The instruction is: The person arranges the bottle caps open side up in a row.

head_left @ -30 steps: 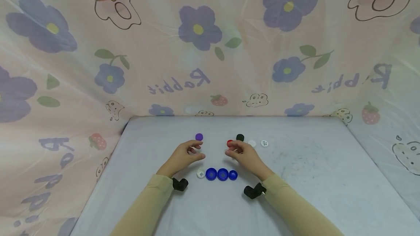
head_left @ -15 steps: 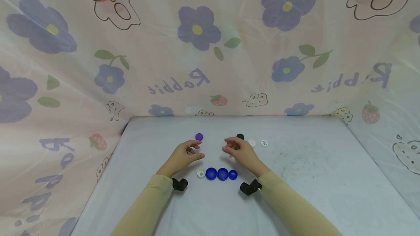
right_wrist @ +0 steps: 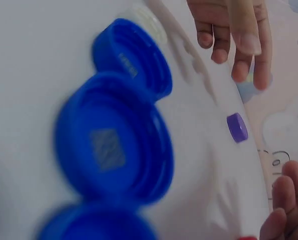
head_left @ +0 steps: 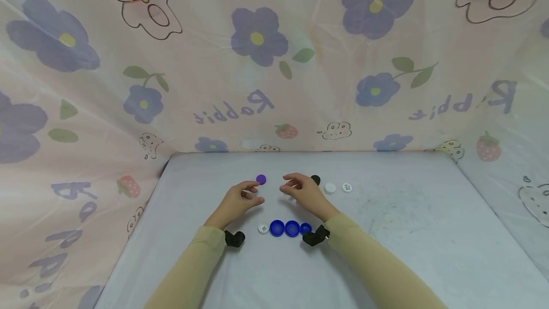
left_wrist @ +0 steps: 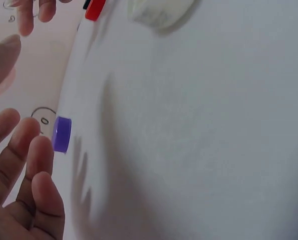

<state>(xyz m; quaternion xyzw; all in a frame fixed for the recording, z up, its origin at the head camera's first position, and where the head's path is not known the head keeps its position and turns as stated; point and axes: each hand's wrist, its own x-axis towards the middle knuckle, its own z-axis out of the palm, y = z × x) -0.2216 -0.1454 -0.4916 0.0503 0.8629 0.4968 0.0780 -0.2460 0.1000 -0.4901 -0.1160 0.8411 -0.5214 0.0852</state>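
Reading "Rabbit" mirrored on curtain (head_left: 233,108), right hand (head_left: 305,193) pinching red cap (left_wrist: 94,9)

Hands (head_left: 270,197) above blue caps (head_left: 291,228)

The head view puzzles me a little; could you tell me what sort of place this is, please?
Probably a makeshift tabletop recording booth: a pale table walled on three sides by a cartoon rabbit-and-flower cloth, with bottle caps laid out before both hands.
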